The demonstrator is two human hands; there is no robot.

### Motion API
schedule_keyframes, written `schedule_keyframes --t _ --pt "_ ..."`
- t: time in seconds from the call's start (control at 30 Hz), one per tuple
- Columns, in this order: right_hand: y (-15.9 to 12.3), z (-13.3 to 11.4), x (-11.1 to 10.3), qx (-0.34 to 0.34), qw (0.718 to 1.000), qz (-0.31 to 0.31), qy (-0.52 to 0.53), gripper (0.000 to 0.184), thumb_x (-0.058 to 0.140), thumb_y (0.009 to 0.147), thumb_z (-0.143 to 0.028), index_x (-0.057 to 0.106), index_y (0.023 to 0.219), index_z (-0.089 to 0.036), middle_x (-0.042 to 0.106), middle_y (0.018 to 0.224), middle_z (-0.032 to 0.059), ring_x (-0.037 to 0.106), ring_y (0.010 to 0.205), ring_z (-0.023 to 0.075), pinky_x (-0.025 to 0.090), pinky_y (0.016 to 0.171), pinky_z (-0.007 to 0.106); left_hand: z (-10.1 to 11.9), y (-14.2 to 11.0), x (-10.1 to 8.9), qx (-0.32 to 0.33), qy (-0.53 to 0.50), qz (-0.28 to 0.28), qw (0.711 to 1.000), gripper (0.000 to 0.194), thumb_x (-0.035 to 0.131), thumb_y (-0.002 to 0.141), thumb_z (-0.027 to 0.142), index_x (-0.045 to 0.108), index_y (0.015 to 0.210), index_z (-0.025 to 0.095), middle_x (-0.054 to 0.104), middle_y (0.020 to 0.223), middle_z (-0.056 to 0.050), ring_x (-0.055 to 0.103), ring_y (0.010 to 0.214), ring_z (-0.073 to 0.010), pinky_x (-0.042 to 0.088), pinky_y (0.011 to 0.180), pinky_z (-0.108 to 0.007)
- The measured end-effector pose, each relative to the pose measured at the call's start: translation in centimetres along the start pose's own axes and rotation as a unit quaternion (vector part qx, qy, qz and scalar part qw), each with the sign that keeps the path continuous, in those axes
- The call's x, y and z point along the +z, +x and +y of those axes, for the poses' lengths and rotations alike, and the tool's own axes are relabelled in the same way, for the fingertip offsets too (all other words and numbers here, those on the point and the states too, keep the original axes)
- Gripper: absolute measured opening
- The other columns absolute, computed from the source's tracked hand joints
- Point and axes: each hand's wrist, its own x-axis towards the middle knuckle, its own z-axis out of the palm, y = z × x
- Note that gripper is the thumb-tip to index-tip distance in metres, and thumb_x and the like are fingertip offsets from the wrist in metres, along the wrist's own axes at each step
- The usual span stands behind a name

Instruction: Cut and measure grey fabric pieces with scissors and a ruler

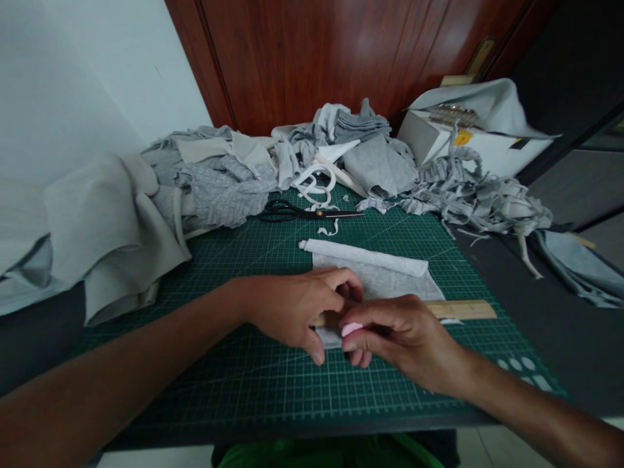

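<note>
A piece of pink chalk (351,329) is pinched between the thumb and index finger of my right hand (404,331). My left hand (307,305) is spread over a wooden ruler (461,309), thumb on the near side and fingers curved toward the far side. Part of the ruler is hidden beneath both hands. Under the ruler lies light grey fabric (385,283), its far edge rolled or folded over. The fabric rests on a green cutting mat (234,377) marked with a grid.
Black-handled scissors (312,213) lie beyond the fabric, near white-handled scissors (316,182). Heaps of grey cloth (224,182) line the back. Large pale fabric (112,227) lies at left. A white box (468,143) and tangled fabric strips (482,195) sit at right.
</note>
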Motion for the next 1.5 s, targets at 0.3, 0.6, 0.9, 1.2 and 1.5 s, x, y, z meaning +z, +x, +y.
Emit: schedule_keyframes --t 0.3,0.6,0.9,1.2,1.5 --pt "-0.8 -0.3 0.0 -0.001 0.999 0.003 -0.033 0.020 0.060 0.110 -0.030 0.074 0.113 -0.017 0.076 0.080 0.0021 0.074 0.067 0.0129 0.064 0.065 0.027 0.4 0.2 -0.6 -0.001 -0.019 -0.018 1.000 0.019 0.067 0.092 0.013 0.079 0.102 0.025 0.061 0.132 -0.007 0.054 0.136 -0.0240 0.039 0.122 -0.040" --pt "-0.8 -1.0 -0.4 0.016 0.995 0.040 -0.091 0.012 0.062 0.109 -0.029 0.066 0.106 -0.018 0.074 0.073 -0.0014 0.072 0.060 0.0130 0.059 0.058 0.024 -0.2 0.0 0.1 -0.031 0.022 -0.021 0.999 0.034 0.091 0.076 0.025 0.074 0.105 0.021 0.053 0.142 -0.008 0.051 0.139 -0.0270 0.037 0.124 -0.043" --pt "0.7 -2.5 -0.4 -0.138 0.919 0.001 -0.369 0.021 0.056 0.110 -0.024 0.073 0.103 -0.014 0.079 0.087 0.0068 0.077 0.075 0.0198 0.058 0.068 0.030 -0.2 0.1 0.2 -0.006 0.053 -0.014 0.998 0.034 0.091 0.078 0.029 0.077 0.107 0.020 0.056 0.139 -0.011 0.052 0.136 -0.0306 0.037 0.123 -0.042" --pt "0.7 -1.5 -0.2 -0.156 0.908 -0.026 -0.388 0.025 0.052 0.108 -0.017 0.076 0.100 -0.013 0.079 0.084 0.0068 0.073 0.066 0.0175 0.056 0.062 0.029 -0.7 0.0 0.4 0.000 0.033 -0.006 0.999 0.039 0.091 0.077 0.033 0.075 0.109 0.017 0.054 0.144 -0.014 0.052 0.138 -0.0324 0.039 0.121 -0.044" --pt "1.0 -0.7 0.5 -0.214 0.893 -0.004 -0.396 0.025 0.054 0.106 -0.013 0.077 0.097 -0.009 0.078 0.081 0.0102 0.073 0.065 0.0201 0.055 0.060 0.033 -1.1 -0.1 0.5 0.016 0.024 0.005 1.000 0.037 0.091 0.078 0.034 0.074 0.105 0.016 0.055 0.143 -0.014 0.052 0.138 -0.0306 0.037 0.123 -0.042"
